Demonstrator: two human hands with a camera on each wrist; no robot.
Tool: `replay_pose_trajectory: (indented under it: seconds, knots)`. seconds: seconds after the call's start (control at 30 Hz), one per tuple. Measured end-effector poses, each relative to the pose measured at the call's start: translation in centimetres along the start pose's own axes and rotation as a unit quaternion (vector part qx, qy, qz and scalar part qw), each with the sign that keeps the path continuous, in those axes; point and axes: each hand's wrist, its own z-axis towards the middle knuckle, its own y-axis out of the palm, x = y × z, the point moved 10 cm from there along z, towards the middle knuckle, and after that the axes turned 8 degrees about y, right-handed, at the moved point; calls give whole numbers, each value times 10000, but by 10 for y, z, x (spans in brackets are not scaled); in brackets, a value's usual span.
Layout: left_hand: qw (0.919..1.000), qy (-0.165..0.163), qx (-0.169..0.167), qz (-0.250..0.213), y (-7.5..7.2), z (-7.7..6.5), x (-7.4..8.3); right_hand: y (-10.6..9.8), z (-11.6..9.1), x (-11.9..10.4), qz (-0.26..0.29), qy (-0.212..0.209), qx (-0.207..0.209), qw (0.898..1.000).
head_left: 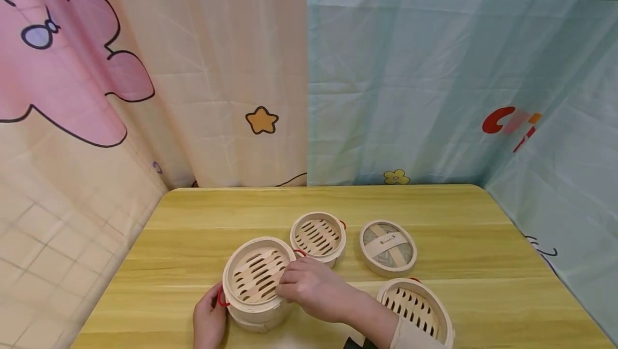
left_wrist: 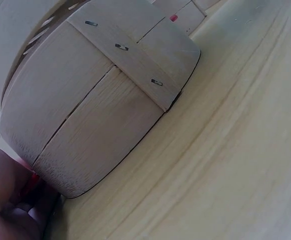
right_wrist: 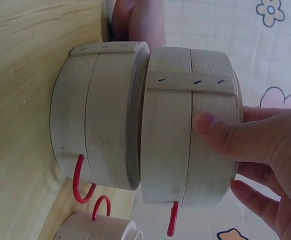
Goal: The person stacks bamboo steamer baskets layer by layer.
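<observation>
Two round bamboo steamer tiers stand stacked at the table's front left. My right hand (head_left: 314,287) grips the upper steamer tier (head_left: 258,271) by its right rim; in the right wrist view the thumb (right_wrist: 205,122) presses its outer wall and the other fingers reach over the rim. The upper tier sits slightly offset on the lower steamer tier (right_wrist: 110,120), with a dark seam between them. My left hand (head_left: 210,317) holds the stack's left side low down, its fingers by a red handle (left_wrist: 30,184) in the left wrist view. Part of that hand is hidden behind the lower tier.
A smaller bamboo steamer (head_left: 318,235) stands just behind the stack. To its right lies a round woven lid (head_left: 388,247). Another slatted steamer tier (head_left: 415,311) is at the front right, partly covered by my right forearm. Printed curtains (head_left: 309,70) border the wooden table (head_left: 193,220).
</observation>
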Motion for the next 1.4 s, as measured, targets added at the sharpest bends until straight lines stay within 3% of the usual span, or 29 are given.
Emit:
replay_pose_trajectory:
  seconds: [0.67,1.4]
  knots:
    - [9992,286,47,287,-4,2,6,4,3,-6,-160,13,68,9998]
    - [9987,136,81,477,-5,0,4,11,4,-10,-200,32,111,9997]
